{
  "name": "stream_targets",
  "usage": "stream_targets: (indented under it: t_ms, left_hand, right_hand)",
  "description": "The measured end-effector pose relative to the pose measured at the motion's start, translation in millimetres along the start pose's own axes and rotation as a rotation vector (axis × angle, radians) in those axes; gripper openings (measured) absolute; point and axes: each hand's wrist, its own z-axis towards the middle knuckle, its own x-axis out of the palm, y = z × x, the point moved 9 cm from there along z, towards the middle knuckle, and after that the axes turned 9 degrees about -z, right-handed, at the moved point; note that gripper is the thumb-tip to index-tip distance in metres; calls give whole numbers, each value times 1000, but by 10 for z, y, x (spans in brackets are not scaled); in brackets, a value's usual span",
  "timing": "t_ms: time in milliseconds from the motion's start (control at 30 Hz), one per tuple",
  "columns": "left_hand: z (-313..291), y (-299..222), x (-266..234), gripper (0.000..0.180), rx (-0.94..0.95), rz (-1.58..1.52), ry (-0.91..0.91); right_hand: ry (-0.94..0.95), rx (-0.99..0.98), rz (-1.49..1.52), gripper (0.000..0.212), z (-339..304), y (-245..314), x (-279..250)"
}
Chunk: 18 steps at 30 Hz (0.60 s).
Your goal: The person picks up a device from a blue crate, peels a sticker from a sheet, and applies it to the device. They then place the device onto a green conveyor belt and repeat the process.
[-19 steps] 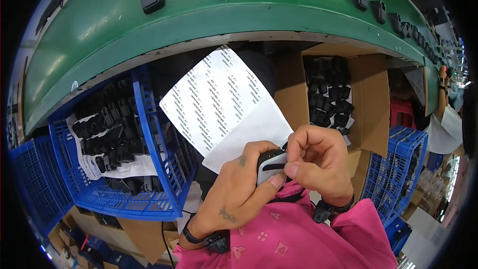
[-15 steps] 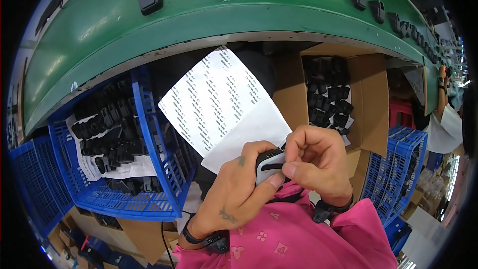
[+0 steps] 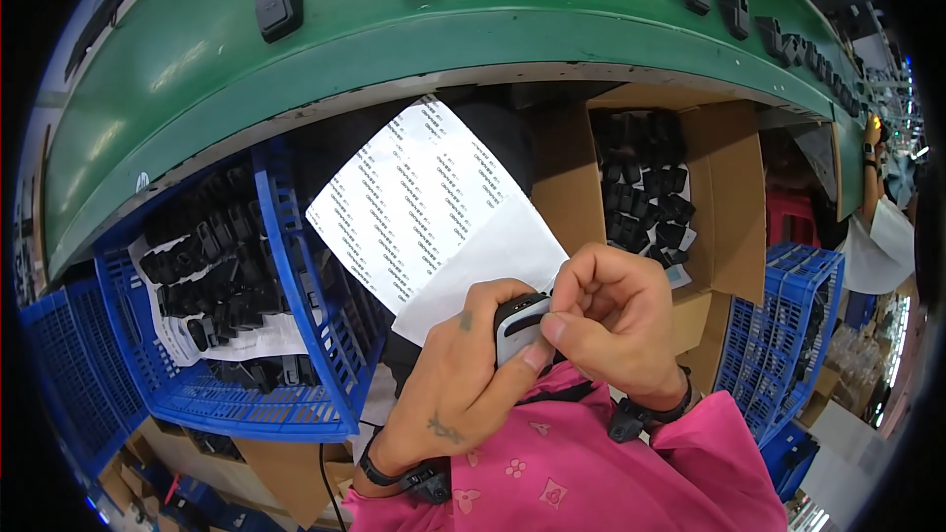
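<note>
My left hand [image 3: 463, 355] is wrapped round a small rounded device [image 3: 519, 327] with a grey face and a black edge. A dark oval area shows on its grey face. At the device's right side, my right hand [image 3: 616, 320] is closed, its thumb and forefinger pinched together. Whatever lies between those fingertips, if anything, is hidden. Beyond both hands lies a white sheet [image 3: 414, 202] with rows of repeated dark print and a plain white strip along its near side.
Black cradle-like units [image 3: 279, 7] stand along a green work surface [image 3: 177, 49] ahead. A blue crate [image 3: 305, 335] of black parts is on the left. To the right are a cardboard box [image 3: 729, 197] of black parts and another blue crate [image 3: 778, 345]. A person's arm [image 3: 871, 172] shows far right.
The black units on the green surface have shifted left. My hands and the device sit slightly farther left in view, and the right hand's fingertips remain pinched beside the device.
</note>
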Motion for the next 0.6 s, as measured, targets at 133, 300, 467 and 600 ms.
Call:
stream_targets:
  t_ms: [133,300,467,600]
  left_hand:
    - [4,15,-1,36,-23,-24,-15]
    - [14,11,-16,35,-13,-20,-35]
    - [13,10,-27,36,15,5,-51]
    - [16,10,-40,36,46,4,-79]
  right_hand:
    - [-12,-2,-6,9,9,-9,-2]
    - [-19,-6,0,10,27,-15,4]
    - [-33,-11,1,11,45,-62,11]
    - [-111,-58,-1,13,69,-72,-24]
